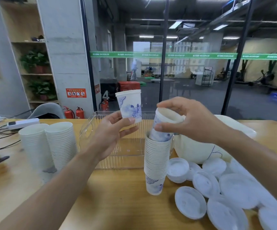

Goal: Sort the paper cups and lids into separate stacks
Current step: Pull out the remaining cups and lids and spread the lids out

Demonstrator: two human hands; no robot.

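Note:
My left hand [111, 130] holds a lidded white paper cup with blue print [131, 105] upright by its base, above the clear tray. My right hand [189, 120] grips the rim of another blue-print cup [163, 128], tilted and partly sunk into the top of a tall cup stack [156, 161] at the table's middle. Two more cup stacks [49, 145] stand at the left. Several loose white lids [205, 183] lie on the table at the right, under my right forearm.
A clear plastic tray [127, 160] sits behind the middle stack. A big white bag [199, 150] lies at the right rear. A power strip [23, 123] and cables are at the far left. A glass wall stands beyond the wooden table [117, 200].

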